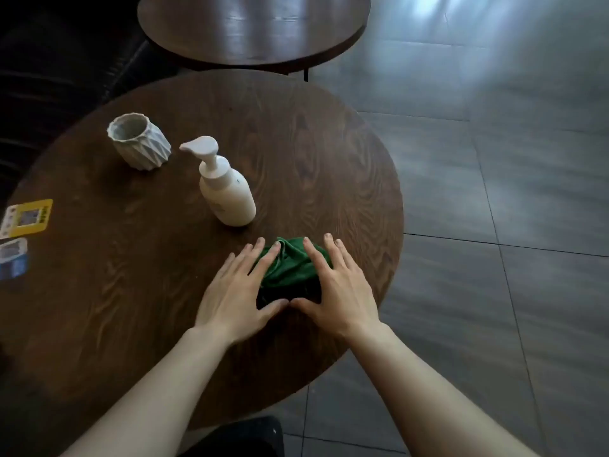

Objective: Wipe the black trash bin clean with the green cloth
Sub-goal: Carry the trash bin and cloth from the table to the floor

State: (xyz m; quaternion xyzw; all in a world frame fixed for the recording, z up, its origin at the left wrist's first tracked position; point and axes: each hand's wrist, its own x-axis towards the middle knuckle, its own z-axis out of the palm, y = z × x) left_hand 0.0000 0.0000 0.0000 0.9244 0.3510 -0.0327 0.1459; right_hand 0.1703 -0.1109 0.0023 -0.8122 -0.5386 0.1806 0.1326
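Note:
The green cloth (pixel 290 262) lies bunched up on the round wooden table (pixel 131 308), near its right front edge. Under the cloth's near side a small black shape (pixel 286 295) shows; I cannot tell if it is the bin. My left hand (pixel 235 291) lies flat against the cloth's left side with its fingers spread, two fingertips on the fabric. On the right side my right hand (pixel 341 288) mirrors it, fingers straight and resting on the cloth. The two thumbs nearly meet in front of the black shape.
A white pump bottle (pixel 227 192) stands just behind the cloth, and a ribbed white cup (pixel 138 145) stands further back left. A yellow card (pixel 28 217) and a blue one (pixel 13 258) lie at the table's left edge. A second round table (pixel 253 28) stands behind. Something black (pixel 244 437) sits below the near edge.

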